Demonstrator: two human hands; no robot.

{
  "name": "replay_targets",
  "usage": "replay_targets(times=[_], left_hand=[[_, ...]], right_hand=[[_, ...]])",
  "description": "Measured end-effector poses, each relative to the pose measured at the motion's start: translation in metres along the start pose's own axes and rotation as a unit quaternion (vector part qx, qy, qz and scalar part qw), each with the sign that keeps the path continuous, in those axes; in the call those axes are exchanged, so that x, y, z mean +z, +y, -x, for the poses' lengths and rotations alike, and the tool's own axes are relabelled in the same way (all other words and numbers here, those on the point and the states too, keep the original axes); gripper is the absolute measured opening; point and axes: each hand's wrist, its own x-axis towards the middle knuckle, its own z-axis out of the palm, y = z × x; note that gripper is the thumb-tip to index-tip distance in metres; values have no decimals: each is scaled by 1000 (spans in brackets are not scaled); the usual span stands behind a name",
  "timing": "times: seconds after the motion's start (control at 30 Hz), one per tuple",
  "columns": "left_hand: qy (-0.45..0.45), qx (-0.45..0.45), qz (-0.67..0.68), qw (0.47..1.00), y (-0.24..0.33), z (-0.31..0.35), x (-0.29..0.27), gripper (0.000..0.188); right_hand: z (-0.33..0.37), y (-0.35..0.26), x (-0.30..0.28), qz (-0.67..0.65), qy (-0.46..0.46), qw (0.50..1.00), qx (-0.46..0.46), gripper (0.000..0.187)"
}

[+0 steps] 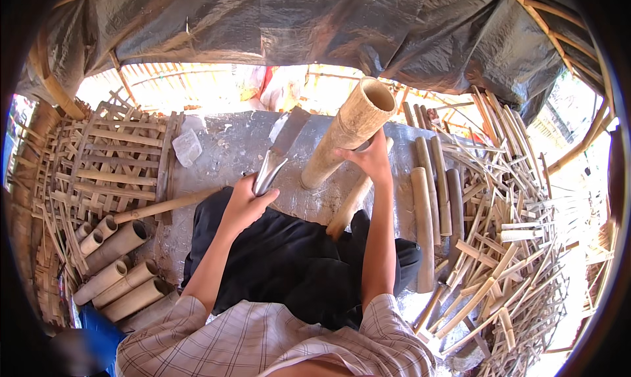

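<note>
My left hand (243, 207) is closed round the metal handle of a machete (288, 135), its broad blade pointing up and away from me. My right hand (373, 159) grips a thick bamboo tube (345, 131) from its right side. The tube leans to the right, its open hollow end up and its lower end by the grey work surface (223, 134). Blade and tube are apart. A second bamboo length (350, 209) lies slanted beside my legs, below the tube.
Cut bamboo tubes (125, 282) lie at my left, near a woven bamboo lattice (118, 154). Several bamboo poles (424, 226) and a heap of split strips (506, 265) are on the right. A pale stone block (187, 147) sits on the left. Dark sheeting (315, 22) hangs ahead.
</note>
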Motion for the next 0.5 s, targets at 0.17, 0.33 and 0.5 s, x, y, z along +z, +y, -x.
replay_targets(times=[0.17,0.33,0.5], left_hand=[[-27,-26,60,997,12,-5,2,20],[21,103,-83,991,26,-8,-6,25],[74,213,-85,971,72,-13,-8,33]], right_hand=[[-22,0,-1,-48,-58,997,5,106],[-32,-14,28,-91,-39,995,-5,105],[-39,-28,56,53,23,998,-39,93]])
